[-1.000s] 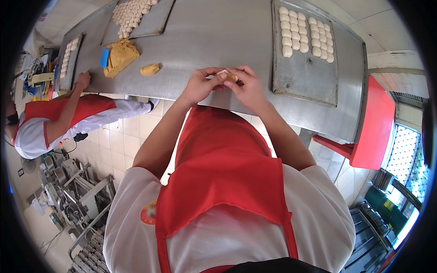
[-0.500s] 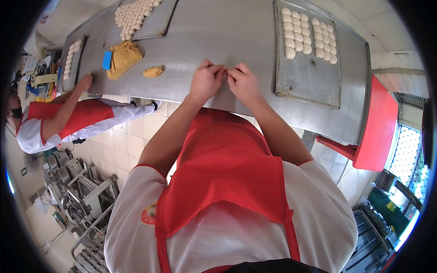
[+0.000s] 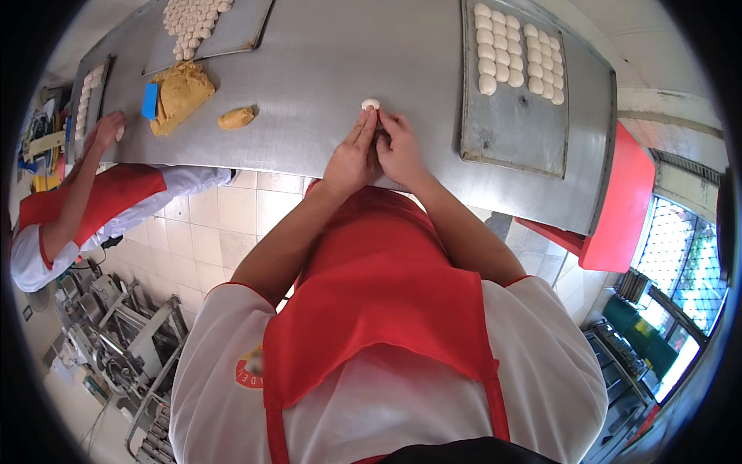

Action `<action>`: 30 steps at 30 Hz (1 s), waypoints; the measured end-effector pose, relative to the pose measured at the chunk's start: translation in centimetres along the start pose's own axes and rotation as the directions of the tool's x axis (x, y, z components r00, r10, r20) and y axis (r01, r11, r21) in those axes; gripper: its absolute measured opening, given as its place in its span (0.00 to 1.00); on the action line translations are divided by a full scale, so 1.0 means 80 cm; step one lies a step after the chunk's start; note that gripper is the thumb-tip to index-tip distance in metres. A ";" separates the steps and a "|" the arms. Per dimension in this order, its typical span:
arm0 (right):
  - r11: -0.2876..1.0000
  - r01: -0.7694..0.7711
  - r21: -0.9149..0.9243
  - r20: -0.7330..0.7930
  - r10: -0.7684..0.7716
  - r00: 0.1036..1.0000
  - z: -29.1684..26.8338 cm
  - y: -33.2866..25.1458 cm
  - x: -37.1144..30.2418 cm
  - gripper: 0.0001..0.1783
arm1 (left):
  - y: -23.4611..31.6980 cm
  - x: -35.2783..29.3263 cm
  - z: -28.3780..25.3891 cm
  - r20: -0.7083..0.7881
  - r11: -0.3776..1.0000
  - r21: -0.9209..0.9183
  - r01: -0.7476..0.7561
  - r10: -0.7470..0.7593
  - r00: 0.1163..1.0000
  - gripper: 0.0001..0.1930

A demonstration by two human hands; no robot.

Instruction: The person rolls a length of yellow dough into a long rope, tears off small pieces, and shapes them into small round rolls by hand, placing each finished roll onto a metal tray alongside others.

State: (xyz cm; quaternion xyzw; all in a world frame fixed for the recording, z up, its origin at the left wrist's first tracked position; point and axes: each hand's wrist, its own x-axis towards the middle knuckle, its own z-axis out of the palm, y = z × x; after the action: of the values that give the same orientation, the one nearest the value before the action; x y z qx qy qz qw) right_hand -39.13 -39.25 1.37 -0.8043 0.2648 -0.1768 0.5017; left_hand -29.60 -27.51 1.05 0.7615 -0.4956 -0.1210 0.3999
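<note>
A small white dough ball (image 3: 371,104) is at my fingertips over the steel table, near its front edge. My left hand (image 3: 352,160) reaches to it with fingers long and pressed together, their tips against its near side. Close alongside, my right hand (image 3: 401,150) has its fingers bent in toward the ball and the left fingers. The undersides of both hands are hidden, so part of the grip does not show. To the left lies a small lump of yellow filling (image 3: 236,117), apart from my hands.
A tray (image 3: 514,139) with rows of white dough balls is on the right of the table (image 3: 325,69). At left are a yellow mound (image 3: 182,97) with a blue scraper (image 3: 150,100) and another tray (image 3: 243,35) of dough pieces. A co-worker's hand (image 3: 110,127) works farther left.
My hands have gone from a raised pinch together to reaching forward, and the white dough ball now shows at the fingertips. The view has shifted slightly; the co-worker's hands have moved.
</note>
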 end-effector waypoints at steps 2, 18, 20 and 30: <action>0.983 -0.132 0.126 0.011 0.131 0.991 -0.009 -0.025 0.002 0.29 | -0.006 0.000 -0.001 -0.014 1.000 -0.015 -0.008 0.008 1.000 0.37; 0.462 0.513 -0.724 0.283 -0.479 0.831 0.022 -0.018 0.134 0.23 | -0.041 0.051 -0.069 -0.332 0.883 -0.445 0.149 -0.317 0.888 0.21; 0.592 0.348 -0.727 0.158 -0.349 0.924 0.026 -0.008 0.130 0.25 | -0.046 0.056 -0.064 -0.370 0.889 -0.440 0.130 -0.311 0.875 0.20; 0.995 0.078 -0.058 0.190 -0.066 0.980 -0.051 -0.003 0.052 0.24 | -0.046 0.060 -0.074 0.199 0.994 0.111 0.013 -0.035 0.979 0.23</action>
State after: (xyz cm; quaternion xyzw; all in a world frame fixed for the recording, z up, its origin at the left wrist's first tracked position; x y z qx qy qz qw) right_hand -37.96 -44.58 3.40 -0.8424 0.1927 -0.1097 0.4912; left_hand -21.46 -28.02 3.23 0.7721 -0.5299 -0.1747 0.3042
